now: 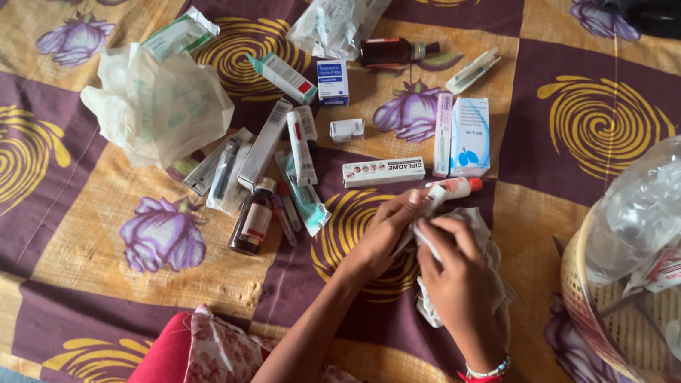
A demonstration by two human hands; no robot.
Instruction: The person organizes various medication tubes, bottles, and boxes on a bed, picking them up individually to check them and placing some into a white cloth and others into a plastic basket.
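Both hands over bedspread (27, 205), near its front edge. Left hand (384, 227) fingers closed on small white tube (433, 199); right hand (456, 275) fingers gripping crumpled white cloth (482, 235) around it. Wicker basket (601, 327) at right.

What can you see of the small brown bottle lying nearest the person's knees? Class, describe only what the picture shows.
The brown bottle looks like dark glass or plastic, with a dark cap and a pale label round its body. It lies on the patterned cloth, cap pointing away from the person, at the near end of a cluster of boxes and tubes. A slim pen-like item lies close along its right side; contact is unclear. Neither of the hands touches it.
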